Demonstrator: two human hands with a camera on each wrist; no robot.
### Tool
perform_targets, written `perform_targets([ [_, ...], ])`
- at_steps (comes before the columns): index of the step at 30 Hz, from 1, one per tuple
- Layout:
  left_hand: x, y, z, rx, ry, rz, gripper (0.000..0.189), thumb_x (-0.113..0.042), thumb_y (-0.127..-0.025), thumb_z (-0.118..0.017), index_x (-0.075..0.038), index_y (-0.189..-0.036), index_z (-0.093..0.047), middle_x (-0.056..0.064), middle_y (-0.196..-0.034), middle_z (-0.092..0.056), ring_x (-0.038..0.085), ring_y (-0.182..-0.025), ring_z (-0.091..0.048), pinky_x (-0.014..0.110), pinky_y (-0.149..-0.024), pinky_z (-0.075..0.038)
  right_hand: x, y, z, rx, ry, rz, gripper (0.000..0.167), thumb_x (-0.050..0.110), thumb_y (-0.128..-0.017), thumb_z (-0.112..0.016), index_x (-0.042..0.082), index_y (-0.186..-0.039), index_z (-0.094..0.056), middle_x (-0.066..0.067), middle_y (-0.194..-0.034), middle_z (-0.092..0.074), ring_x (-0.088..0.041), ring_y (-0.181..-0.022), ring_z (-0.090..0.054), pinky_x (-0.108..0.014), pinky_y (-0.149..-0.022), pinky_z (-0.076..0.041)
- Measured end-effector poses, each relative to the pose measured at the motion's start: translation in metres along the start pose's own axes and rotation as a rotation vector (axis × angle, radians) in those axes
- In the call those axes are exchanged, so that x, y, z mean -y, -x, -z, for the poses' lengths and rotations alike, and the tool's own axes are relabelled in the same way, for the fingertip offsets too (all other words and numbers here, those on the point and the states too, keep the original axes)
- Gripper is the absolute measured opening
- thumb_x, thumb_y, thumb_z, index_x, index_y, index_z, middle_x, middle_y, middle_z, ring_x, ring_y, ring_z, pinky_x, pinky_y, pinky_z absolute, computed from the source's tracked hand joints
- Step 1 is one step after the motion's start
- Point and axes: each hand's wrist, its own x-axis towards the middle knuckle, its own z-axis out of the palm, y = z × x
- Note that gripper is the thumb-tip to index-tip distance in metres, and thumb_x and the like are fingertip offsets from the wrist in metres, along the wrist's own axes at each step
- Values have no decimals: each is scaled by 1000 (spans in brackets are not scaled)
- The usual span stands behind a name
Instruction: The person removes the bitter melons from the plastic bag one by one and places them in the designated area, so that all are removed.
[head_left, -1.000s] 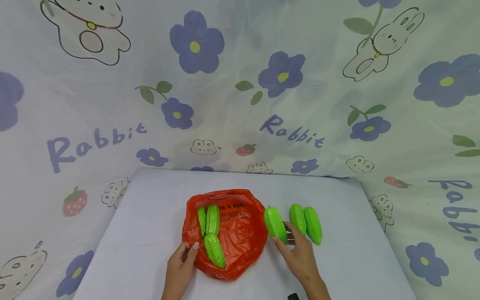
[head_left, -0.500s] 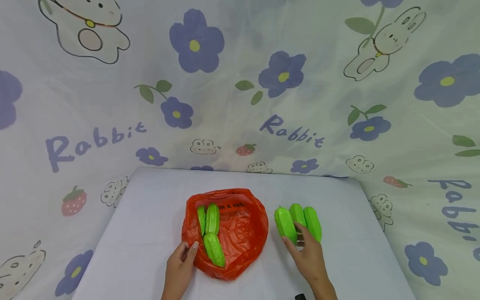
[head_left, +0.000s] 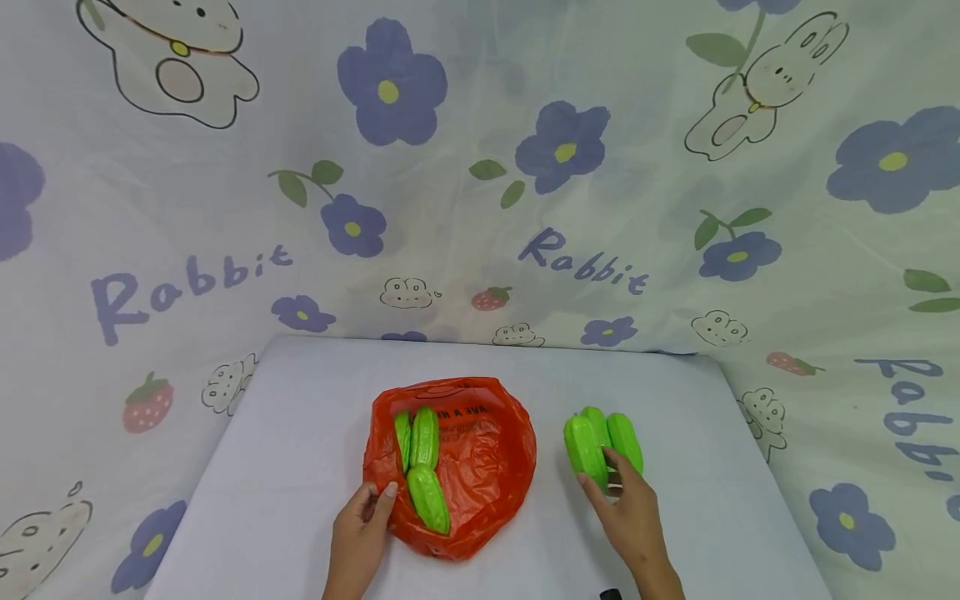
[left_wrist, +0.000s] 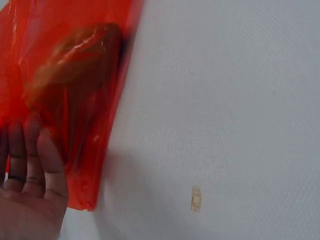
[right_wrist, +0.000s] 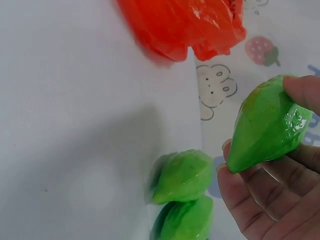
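My right hand holds a shiny green bitter melon between thumb and fingers, off the table. In the right wrist view this bitter melon shows its tapered tip. Just behind it in the head view lie two more bitter melons, side by side on the table; the held one partly hides the nearer. My left hand pinches the near left rim of an open red plastic bag, thumb over the edge. Inside the bag, along its left side, rest three bitter melons. The left wrist view shows the fingers against the bag's outside.
The white table runs back to a curtain printed with rabbits and flowers, which also closes off both sides. A small black object shows at the bottom edge near my right wrist.
My right hand has carried its bitter melon to the right, away from the bag's right rim and over toward the two on the table. My left hand and the bag stay put.
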Motion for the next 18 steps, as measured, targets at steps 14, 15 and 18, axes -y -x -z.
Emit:
perform_targets([
  [14, 1, -1, -2, -8, -14, -38, 44, -49, -105, -61, -6, -98, -57, 5, -88, -59, 16, -78, -55, 25, -64, -49, -8, 0, 9, -45, 37, 29, 59, 18, -90, -85, -4, -137, -57, -20, -123, -69, -28, -97, -71, -39, -79, -60],
  [15, 1, -1, -2, -9, -14, -41, 44, -49, -105, -61, -6, -97, -57, 5, -87, -59, 16, -77, -55, 25, -64, -48, -9, 0, 10, -46, 40, 27, 59, 18, -90, -85, -4, -137, -57, -21, -123, -69, -28, -97, -71, -39, -79, -60],
  [18, 1, -1, -2, -12, -13, -42, 43, -48, -105, -62, -6, -97, -57, 5, -86, -58, 16, -77, -55, 25, -63, -48, -12, 0, 12, -49, 53, 22, 59, 17, -90, -85, -4, -138, -57, -21, -125, -69, -29, -98, -71, -40, -79, -60],
])
